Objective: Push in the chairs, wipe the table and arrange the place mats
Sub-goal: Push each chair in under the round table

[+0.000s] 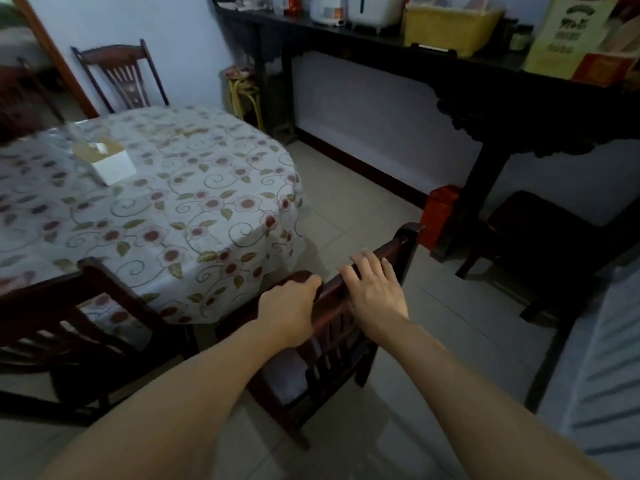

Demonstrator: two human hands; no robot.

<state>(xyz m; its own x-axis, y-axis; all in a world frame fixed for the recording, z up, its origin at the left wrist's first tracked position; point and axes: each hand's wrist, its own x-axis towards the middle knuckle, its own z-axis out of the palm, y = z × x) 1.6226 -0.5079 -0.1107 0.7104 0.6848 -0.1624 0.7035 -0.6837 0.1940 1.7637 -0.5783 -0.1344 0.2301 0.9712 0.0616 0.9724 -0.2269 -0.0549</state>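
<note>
- both hands on the top rail of the dark wooden chair; left hand curled over the rail with fingers wrapped on its far side, right hand laid on top with fingers spread and only loosely hooked, not clenched.
- chair angled to the table, seat partly under the cloth edge just beyond the left fingertips.
- risk, as a judgement: uneven push likely, since only the left hand truly grips; could swing the chair sideways instead of straight in.
- risk: hanging tablecloth just ahead of the left knuckles could snag on the chair and drag, pulling the white box far beyond the fingers toward the edge.
- risk: legs could catch or scrape on the tile floor, tipping the back toward the wrists.
- risk: second chair close to the left of the left hand; a slewing push could knock the two together.
- surface: round table under a flowered cloth with a glossy clear cover, nothing that looks like a place mat visible, no rag in sight.
- room: dim, pale walls, third chair across the table, long dark sideboard well beyond the right fingers loaded with appliances and boxes, dark stool and red box to the right of the right hand.
</note>
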